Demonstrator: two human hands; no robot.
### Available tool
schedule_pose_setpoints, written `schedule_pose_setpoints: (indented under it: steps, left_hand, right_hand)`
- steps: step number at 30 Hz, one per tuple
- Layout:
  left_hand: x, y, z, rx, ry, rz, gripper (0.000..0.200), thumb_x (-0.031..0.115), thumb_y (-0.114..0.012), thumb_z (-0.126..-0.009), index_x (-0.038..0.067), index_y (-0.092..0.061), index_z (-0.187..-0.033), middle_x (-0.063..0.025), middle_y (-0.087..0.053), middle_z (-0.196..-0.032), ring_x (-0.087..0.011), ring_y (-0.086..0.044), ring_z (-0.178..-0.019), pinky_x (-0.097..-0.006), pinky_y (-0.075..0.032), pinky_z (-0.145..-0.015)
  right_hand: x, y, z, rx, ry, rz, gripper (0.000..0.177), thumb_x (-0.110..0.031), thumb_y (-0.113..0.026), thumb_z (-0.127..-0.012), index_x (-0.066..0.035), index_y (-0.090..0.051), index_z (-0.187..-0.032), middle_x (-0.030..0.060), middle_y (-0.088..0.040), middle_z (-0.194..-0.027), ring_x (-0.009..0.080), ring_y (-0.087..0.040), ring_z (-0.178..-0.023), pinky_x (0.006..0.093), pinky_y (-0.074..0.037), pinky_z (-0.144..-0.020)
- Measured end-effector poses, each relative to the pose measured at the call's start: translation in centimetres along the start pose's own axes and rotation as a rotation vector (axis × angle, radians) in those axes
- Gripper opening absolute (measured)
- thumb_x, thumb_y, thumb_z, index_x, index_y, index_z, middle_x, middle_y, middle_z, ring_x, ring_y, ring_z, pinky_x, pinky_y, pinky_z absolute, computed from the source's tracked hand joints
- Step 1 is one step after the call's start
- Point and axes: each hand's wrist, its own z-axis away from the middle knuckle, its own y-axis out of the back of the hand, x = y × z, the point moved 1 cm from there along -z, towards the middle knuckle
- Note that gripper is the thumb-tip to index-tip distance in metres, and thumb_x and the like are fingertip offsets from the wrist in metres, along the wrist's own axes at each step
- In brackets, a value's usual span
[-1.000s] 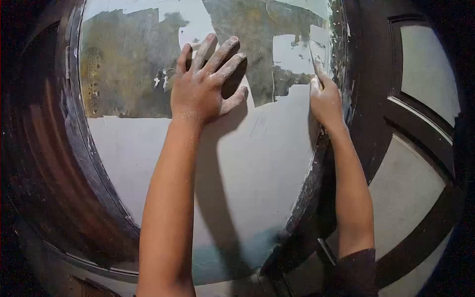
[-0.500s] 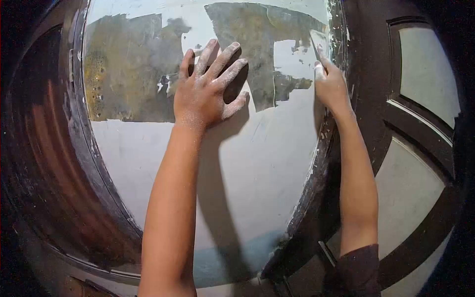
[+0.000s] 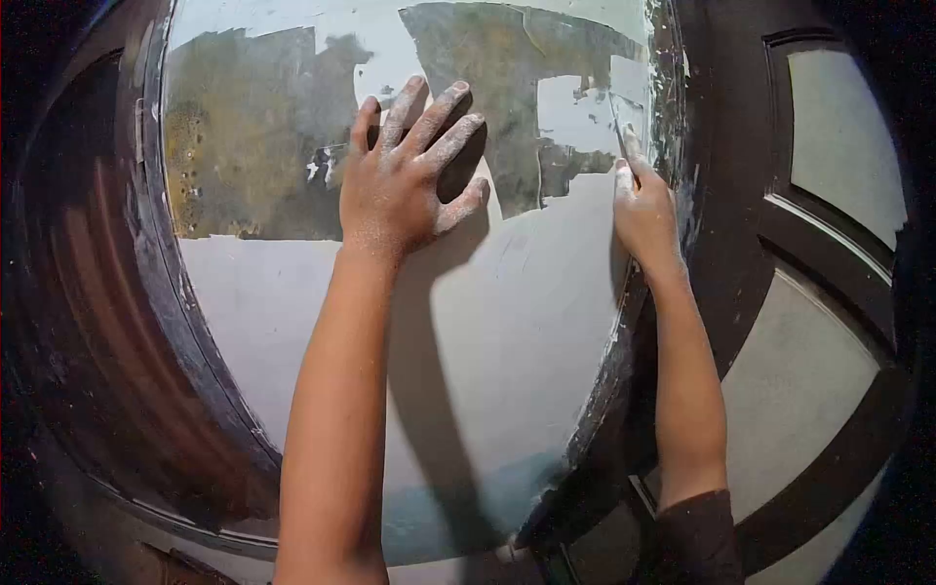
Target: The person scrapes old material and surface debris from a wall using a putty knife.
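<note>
though dusty, two hands [image 3: 388,200] [image 3: 647,216], one scraper [image 3: 627,111], one panel [image 3: 517,322]

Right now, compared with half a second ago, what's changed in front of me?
Your right hand and the flat, pale-bladed scraper it holds have moved down along the right edge of the patchy grey-and-white panel. Nothing was grasped or released. Your left hand stayed spread against the panel.
</note>
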Motion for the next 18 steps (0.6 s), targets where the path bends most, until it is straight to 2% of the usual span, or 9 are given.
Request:
schedule_pose_setpoints:
  steps: [5,7,10,12,13,15,16,17,18]
  left_hand:
    - [0.2,0.3,0.1,-0.016,0.017,-0.005,0.057,0.057,-0.067,-0.086,0.034,-0.066,-0.139,0.0098,-0.047,-0.162,-0.0266,-0.039,-0.153,-0.0532,-0.022,-0.127]
    - [0.0,0.2,0.1,-0.014,0.003,-0.015,0.060,0.057,-0.068,-0.086,0.035,-0.063,-0.142,0.0087,-0.048,-0.162,-0.0259,-0.037,-0.154,-0.0535,-0.021,-0.128]
    - [0.1,0.1,0.1,-0.020,0.003,-0.026,0.059,0.058,-0.068,-0.086,0.036,-0.065,-0.141,0.0095,-0.048,-0.162,-0.0254,-0.037,-0.154,-0.0530,-0.020,-0.128]
    - [0.1,0.0,-0.1,-0.011,0.004,-0.018,0.058,0.058,-0.067,-0.087,0.036,-0.065,-0.140,0.0108,-0.047,-0.162,-0.0245,-0.037,-0.153,-0.0539,-0.020,-0.128]
    - [0.1,0.0,0.0,-0.005,0.010,-0.011,0.057,0.058,-0.065,-0.088,0.036,-0.065,-0.140,0.0122,-0.047,-0.161,-0.0235,-0.038,-0.153,-0.0548,-0.021,-0.128]
    - [0.1,0.1,0.0,-0.013,0.012,-0.023,0.057,0.058,-0.066,-0.087,0.035,-0.066,-0.139,0.0124,-0.048,-0.161,-0.0234,-0.038,-0.153,-0.0546,-0.022,-0.128]
    - [0.1,0.0,0.1,-0.007,0.011,-0.019,0.057,0.058,-0.066,-0.087,0.035,-0.066,-0.139,0.0121,-0.048,-0.161,-0.0236,-0.038,-0.153,-0.0546,-0.022,-0.128]
    - [0.1,0.0,0.2,-0.001,0.013,-0.016,0.057,0.058,-0.066,-0.087,0.035,-0.066,-0.139,0.0118,-0.048,-0.161,-0.0238,-0.039,-0.152,-0.0546,-0.022,-0.128]
    - [0.1,0.1,0.2,-0.002,0.013,-0.020,0.058,0.058,-0.067,-0.086,0.036,-0.065,-0.140,0.0110,-0.048,-0.161,-0.0241,-0.039,-0.153,-0.0532,-0.021,-0.128]
  right_hand:
    - [-0.3,-1.0,5.5,-0.055,-0.035,-0.059,0.034,-0.019,-0.055,-0.105,0.002,-0.067,-0.129,0.0349,-0.068,-0.111,0.0503,-0.068,-0.105,0.0506,-0.054,-0.093]
    - [-1.1,-0.5,5.6,-0.132,-0.087,-0.042,0.042,-0.016,-0.054,-0.105,-0.001,-0.059,-0.143,0.0344,-0.069,-0.109,0.0500,-0.068,-0.104,0.0509,-0.054,-0.093]
    - [-1.8,0.0,2.5,-0.070,-0.031,-0.004,0.042,-0.018,-0.053,-0.105,-0.002,-0.059,-0.144,0.0341,-0.070,-0.106,0.0505,-0.068,-0.102,0.0512,-0.054,-0.092]
    - [-0.9,-0.8,0.1,0.078,0.140,-0.080,0.040,-0.021,-0.053,-0.105,-0.002,-0.062,-0.140,0.0340,-0.069,-0.097,0.0514,-0.068,-0.095,0.0531,-0.054,-0.085]
    - [-0.6,-1.5,0.2,0.105,0.148,-0.101,0.040,-0.023,-0.052,-0.106,-0.004,-0.063,-0.140,0.0344,-0.068,-0.099,0.0520,-0.067,-0.091,0.0538,-0.054,-0.081]
    - [-0.5,-1.9,2.8,0.001,0.034,-0.099,0.039,-0.023,-0.052,-0.106,-0.003,-0.064,-0.137,0.0351,-0.067,-0.100,0.0518,-0.067,-0.091,0.0523,-0.054,-0.081]
    - [-0.6,-1.9,4.2,-0.093,-0.023,-0.048,0.046,-0.016,-0.053,-0.106,-0.001,-0.054,-0.149,0.0282,-0.067,-0.131,0.0393,-0.068,-0.122,0.0392,-0.051,-0.101]
    - [-0.5,-2.1,5.7,-0.049,0.053,-0.058,0.046,-0.016,-0.053,-0.106,-0.001,-0.053,-0.150,0.0275,-0.068,-0.129,0.0402,-0.069,-0.119,0.0399,-0.052,-0.099]
    - [-0.9,-1.9,6.0,-0.099,-0.032,-0.055,0.045,-0.017,-0.053,-0.106,-0.001,-0.055,-0.148,0.0287,-0.068,-0.128,0.0403,-0.070,-0.117,0.0401,-0.052,-0.097]
